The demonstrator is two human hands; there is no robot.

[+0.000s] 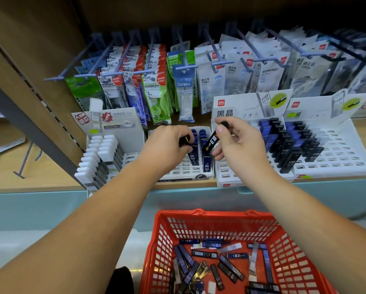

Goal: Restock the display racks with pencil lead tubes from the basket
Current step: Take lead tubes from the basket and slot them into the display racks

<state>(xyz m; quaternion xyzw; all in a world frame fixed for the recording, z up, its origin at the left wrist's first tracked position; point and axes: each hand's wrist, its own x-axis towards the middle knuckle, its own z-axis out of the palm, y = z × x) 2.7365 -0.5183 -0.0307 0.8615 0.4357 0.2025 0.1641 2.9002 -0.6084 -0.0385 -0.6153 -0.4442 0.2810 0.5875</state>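
The fingers (219, 130) of my right hand (241, 145) pinch a black lead tube (211, 141) by its capped end, thumb against forefinger, the other fingers loosely spread below. The tube hangs tilted, its lower end just above the blue tubes (205, 153) standing in the middle rack (184, 177). My left hand (165, 145) curls its fingers round a second dark tube (185, 141) with a yellow stripe, low over the same rack; whether its tip touches a slot I cannot tell. Outward, a rack of white-capped tubes (99, 153) stands to the left and the HB racks (284, 149) to the right, all on the shelf (182, 184). The red basket (220, 215) below holds many loose tubes (209, 264), so I judge the restocking far from done. The risk is this: my grip sits high on the tube, so the free end may swing, miss its slot and tip the neighbours. With both hands so close, one tube could also knock the other.
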